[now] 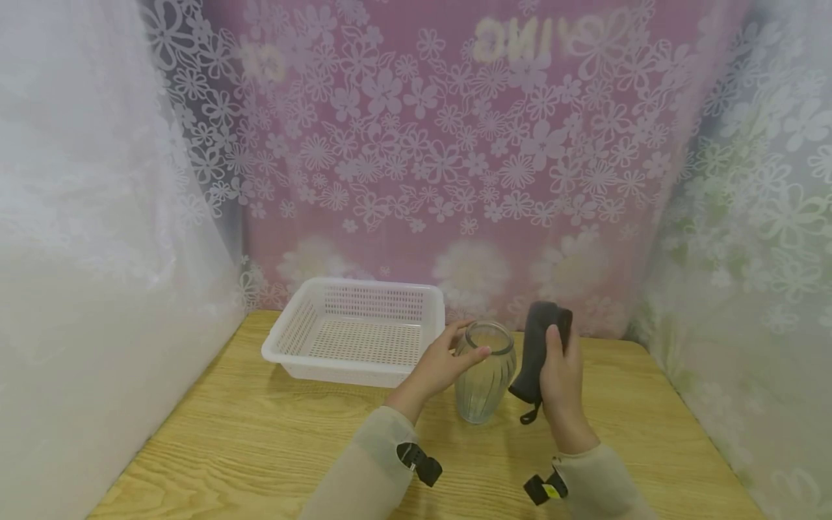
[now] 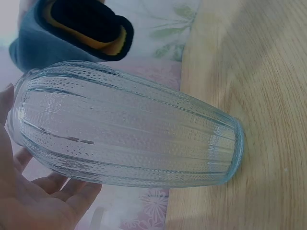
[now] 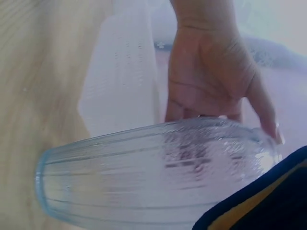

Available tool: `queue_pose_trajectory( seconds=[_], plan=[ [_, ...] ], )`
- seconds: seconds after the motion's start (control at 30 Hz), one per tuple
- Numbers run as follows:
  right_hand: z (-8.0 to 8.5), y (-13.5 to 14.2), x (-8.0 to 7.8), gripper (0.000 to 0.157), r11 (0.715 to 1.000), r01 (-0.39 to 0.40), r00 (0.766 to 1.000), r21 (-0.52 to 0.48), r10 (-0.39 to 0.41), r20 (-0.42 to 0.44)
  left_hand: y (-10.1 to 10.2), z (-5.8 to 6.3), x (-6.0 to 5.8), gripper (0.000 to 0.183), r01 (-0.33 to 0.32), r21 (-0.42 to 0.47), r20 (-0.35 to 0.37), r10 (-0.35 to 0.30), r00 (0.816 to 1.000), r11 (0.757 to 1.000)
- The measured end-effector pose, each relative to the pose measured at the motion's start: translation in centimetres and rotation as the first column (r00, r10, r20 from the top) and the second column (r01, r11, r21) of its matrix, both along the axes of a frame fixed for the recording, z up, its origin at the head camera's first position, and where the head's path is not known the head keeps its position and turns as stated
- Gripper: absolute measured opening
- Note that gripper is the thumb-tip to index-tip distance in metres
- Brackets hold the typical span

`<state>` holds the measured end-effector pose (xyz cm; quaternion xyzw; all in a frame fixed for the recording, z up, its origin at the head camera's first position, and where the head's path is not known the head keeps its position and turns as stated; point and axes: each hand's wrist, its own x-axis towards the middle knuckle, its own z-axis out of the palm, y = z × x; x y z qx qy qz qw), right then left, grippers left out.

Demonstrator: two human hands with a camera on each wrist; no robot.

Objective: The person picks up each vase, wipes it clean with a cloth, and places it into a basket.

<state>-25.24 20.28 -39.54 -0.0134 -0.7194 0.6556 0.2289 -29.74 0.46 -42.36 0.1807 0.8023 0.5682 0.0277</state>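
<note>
A clear ribbed glass vase [image 1: 484,386] stands upright on the wooden table. My left hand [image 1: 445,362] grips it near the mouth, thumb at the rim and the other fingers around the far side. Just to the right, my right hand [image 1: 564,379] holds a rolled dark grey cloth [image 1: 536,350] with a small loop hanging from its lower end. In the left wrist view the cloth [image 2: 53,43] shows a yellow layer inside its fold, close beside the vase [image 2: 129,129]. The right wrist view has the left hand [image 3: 206,72] behind the glass; the right hand is hidden there.
A white perforated plastic basket [image 1: 364,373] sits at the back left of the table [image 1: 260,448], close to the left hand. Flower-patterned curtains [image 1: 403,159] hang behind the table and along both sides. Black straps [image 1: 419,462] are around the wrists.
</note>
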Motion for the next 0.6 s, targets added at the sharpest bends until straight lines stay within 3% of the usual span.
queue_pose_trajectory(
  seconds=[0.13,0.27,0.4,0.6],
  plan=[
    [0.7,-0.9,0.3,0.051,0.999,0.018,0.993,0.049,-0.013,-0.117,0.0,0.0,0.0,0.072,-0.003,-0.008,0.003,0.003,1.0,1.0],
    [0.7,-1.7,0.2,0.049,0.991,0.029,0.97,0.128,0.003,-0.244,0.0,0.2,0.1,0.072,-0.007,-0.01,0.013,0.008,1.0,1.0],
    [0.7,-2.7,0.2,0.05,0.977,0.06,0.935,0.205,0.017,-0.355,0.0,0.2,0.2,0.072,-0.011,-0.007,0.016,0.011,1.0,1.0],
    [2.2,-4.6,1.6,0.05,0.962,0.097,0.881,0.254,0.036,-0.472,0.0,0.1,0.1,0.075,-0.016,-0.019,0.004,0.016,1.0,1.0]
  ],
)
